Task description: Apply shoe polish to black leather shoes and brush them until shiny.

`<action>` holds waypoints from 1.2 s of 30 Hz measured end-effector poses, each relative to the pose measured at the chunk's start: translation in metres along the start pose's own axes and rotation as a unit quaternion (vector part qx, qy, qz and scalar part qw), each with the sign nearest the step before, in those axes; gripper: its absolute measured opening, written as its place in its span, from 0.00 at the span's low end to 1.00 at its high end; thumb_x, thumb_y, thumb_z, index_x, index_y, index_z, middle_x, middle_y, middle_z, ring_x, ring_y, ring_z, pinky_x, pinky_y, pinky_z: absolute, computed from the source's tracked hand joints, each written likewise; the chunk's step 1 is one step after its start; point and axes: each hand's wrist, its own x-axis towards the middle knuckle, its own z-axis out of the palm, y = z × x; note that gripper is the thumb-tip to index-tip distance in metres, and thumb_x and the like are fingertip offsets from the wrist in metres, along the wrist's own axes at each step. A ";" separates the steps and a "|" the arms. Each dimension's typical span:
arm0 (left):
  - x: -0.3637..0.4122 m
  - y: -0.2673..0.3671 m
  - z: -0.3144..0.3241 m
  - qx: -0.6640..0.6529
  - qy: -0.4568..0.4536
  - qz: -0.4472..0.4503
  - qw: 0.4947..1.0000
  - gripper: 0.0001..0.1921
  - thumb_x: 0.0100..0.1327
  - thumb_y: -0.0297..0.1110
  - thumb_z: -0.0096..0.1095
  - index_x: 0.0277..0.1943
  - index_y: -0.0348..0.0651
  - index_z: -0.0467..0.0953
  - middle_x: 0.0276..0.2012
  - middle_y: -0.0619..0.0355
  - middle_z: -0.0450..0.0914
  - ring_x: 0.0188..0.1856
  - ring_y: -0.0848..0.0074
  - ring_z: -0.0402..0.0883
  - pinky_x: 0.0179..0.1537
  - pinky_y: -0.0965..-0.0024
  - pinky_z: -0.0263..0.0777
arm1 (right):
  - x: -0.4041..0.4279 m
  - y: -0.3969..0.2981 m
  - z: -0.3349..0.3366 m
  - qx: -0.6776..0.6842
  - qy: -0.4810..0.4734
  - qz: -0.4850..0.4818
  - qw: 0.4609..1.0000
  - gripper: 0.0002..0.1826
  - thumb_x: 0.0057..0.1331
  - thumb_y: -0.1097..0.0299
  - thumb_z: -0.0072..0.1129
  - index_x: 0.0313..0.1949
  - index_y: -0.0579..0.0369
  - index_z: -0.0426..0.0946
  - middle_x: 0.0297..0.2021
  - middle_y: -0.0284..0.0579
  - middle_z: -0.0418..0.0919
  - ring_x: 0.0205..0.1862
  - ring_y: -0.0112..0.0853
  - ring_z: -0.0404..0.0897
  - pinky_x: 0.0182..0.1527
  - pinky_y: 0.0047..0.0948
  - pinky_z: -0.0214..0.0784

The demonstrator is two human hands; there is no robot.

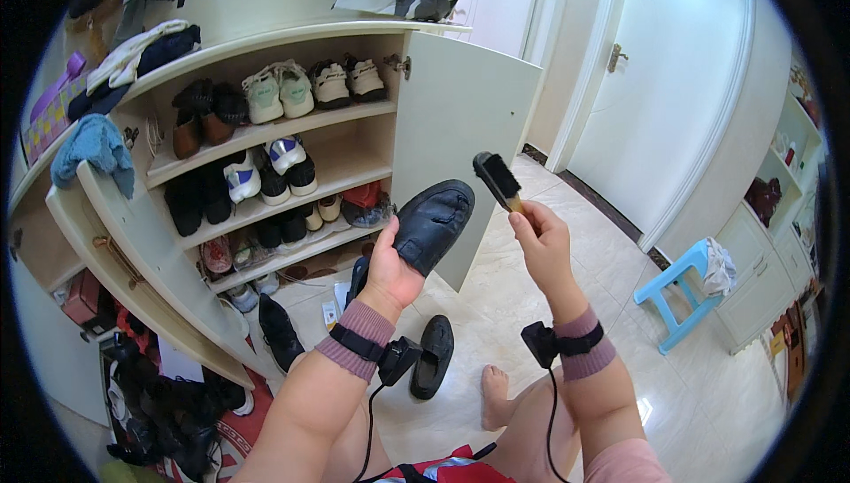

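In my left hand [392, 277] is a black leather shoe [435, 224], its toe pointing up and away from me. My right hand [541, 240] grips the handle of a shoe brush [498, 177] with dark bristles, held to the right of the shoe and apart from it. A black slip-on shoe [433, 357] lies on the tiled floor below my hands, its opening upward. Another dark shoe [279, 333] is on the floor to the left. Part of a further dark item shows behind my left wrist.
An open shoe cabinet [299, 121] holds several pairs on its shelves, its door [458, 124] swung out. A blue plastic stool [684, 284] bearing a cloth stands right. Many dark shoes [166, 410] are heaped lower left by a red mat [249, 426]. A blue cloth [96, 151] hangs over a cabinet door.
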 end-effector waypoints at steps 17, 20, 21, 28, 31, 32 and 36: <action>0.004 0.008 -0.001 0.012 -0.003 0.015 1.000 0.29 0.76 0.51 0.38 0.64 0.33 0.67 0.63 0.45 0.72 0.64 0.59 0.72 0.69 0.57 0.60 | -0.022 0.042 0.053 -0.214 -0.042 -0.166 0.962 0.12 0.62 0.65 0.63 0.39 0.60 0.80 0.29 0.53 0.81 0.27 0.43 0.79 0.30 0.35 0.70; 0.001 0.012 0.002 0.020 -0.011 0.007 1.000 0.29 0.76 0.52 0.37 0.64 0.34 0.67 0.63 0.46 0.72 0.64 0.60 0.71 0.69 0.57 0.60 | -0.004 0.037 0.031 -0.268 0.001 -0.125 0.955 0.12 0.63 0.63 0.63 0.40 0.59 0.81 0.30 0.53 0.81 0.29 0.44 0.81 0.32 0.36 0.72; 0.001 0.010 0.004 0.016 -0.025 -0.002 1.000 0.29 0.76 0.52 0.36 0.64 0.35 0.67 0.63 0.47 0.72 0.64 0.61 0.72 0.69 0.57 0.60 | 0.002 0.039 0.022 -0.281 0.026 -0.070 0.957 0.12 0.63 0.63 0.63 0.40 0.59 0.81 0.30 0.52 0.82 0.30 0.44 0.82 0.32 0.36 0.72; -0.001 0.010 -0.003 0.053 -0.017 0.022 0.998 0.29 0.76 0.51 0.36 0.63 0.33 0.67 0.62 0.48 0.73 0.64 0.62 0.73 0.69 0.59 0.62 | -0.037 0.022 0.063 -0.246 -0.083 -0.155 0.953 0.12 0.63 0.62 0.62 0.39 0.56 0.81 0.31 0.52 0.82 0.32 0.46 0.82 0.33 0.39 0.72; -0.004 0.012 0.003 0.007 -0.047 -0.004 0.999 0.31 0.76 0.54 0.36 0.66 0.32 0.64 0.64 0.45 0.70 0.66 0.58 0.69 0.70 0.57 0.59 | -0.018 0.030 0.042 -0.279 -0.032 -0.106 0.954 0.12 0.63 0.68 0.63 0.42 0.61 0.81 0.30 0.54 0.82 0.29 0.43 0.82 0.33 0.34 0.72; -0.005 0.012 0.006 0.004 -0.050 -0.015 0.999 0.32 0.76 0.54 0.35 0.66 0.33 0.64 0.64 0.45 0.70 0.66 0.58 0.69 0.70 0.56 0.59 | -0.012 0.032 0.033 -0.275 0.009 -0.113 0.955 0.11 0.62 0.63 0.63 0.41 0.55 0.81 0.29 0.50 0.82 0.29 0.43 0.81 0.32 0.36 0.72; -0.006 0.009 0.005 0.023 -0.033 -0.001 0.999 0.33 0.76 0.55 0.32 0.64 0.31 0.66 0.63 0.45 0.71 0.65 0.59 0.70 0.70 0.58 0.60 | -0.034 0.036 0.049 -0.231 -0.026 -0.135 0.963 0.12 0.62 0.63 0.62 0.42 0.54 0.82 0.30 0.50 0.82 0.30 0.45 0.81 0.32 0.37 0.72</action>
